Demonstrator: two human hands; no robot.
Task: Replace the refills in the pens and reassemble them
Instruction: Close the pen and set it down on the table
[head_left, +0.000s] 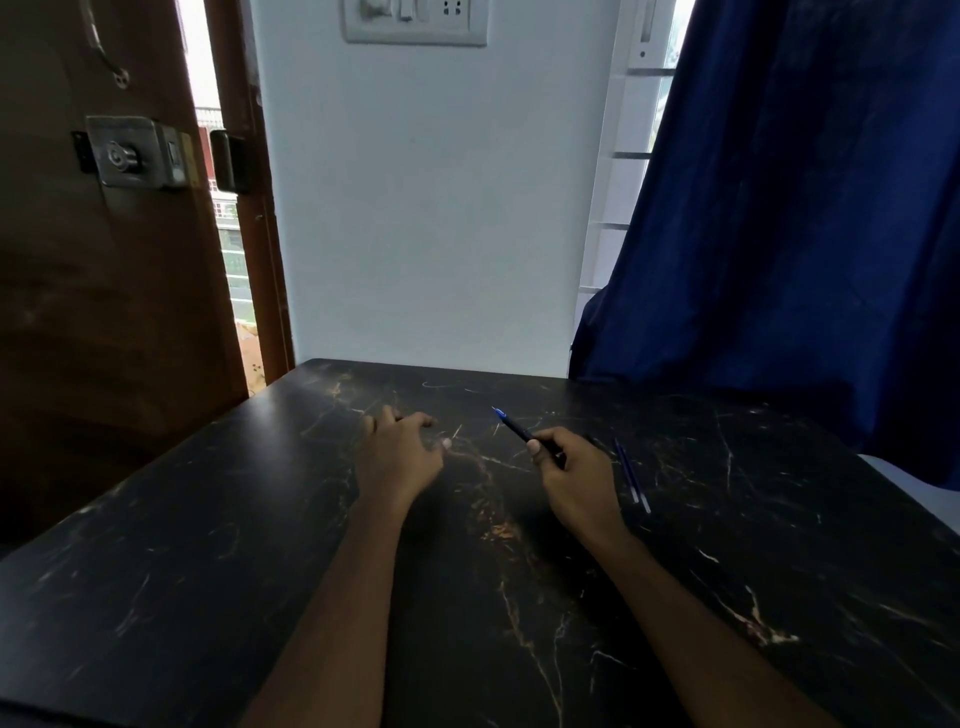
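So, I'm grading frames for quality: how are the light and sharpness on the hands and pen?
Head view: daylight from the door gap and window backlights the scene, leaving the table dim; the pen in the right hand reads clearly, blue tip included; the left hand looks soft; wide-angle bending shows at the edges.

A single head-worn wide-angle camera looks forward and down from the near edge of the counter (208, 519) toward its far edge and the white wall (426, 234) behind. It sits close above, and both forearms (337, 597) enter from the bottom. The frame reaches a wooden door (104, 312) beyond the left edge and a blue curtain (805, 234) beyond the right.
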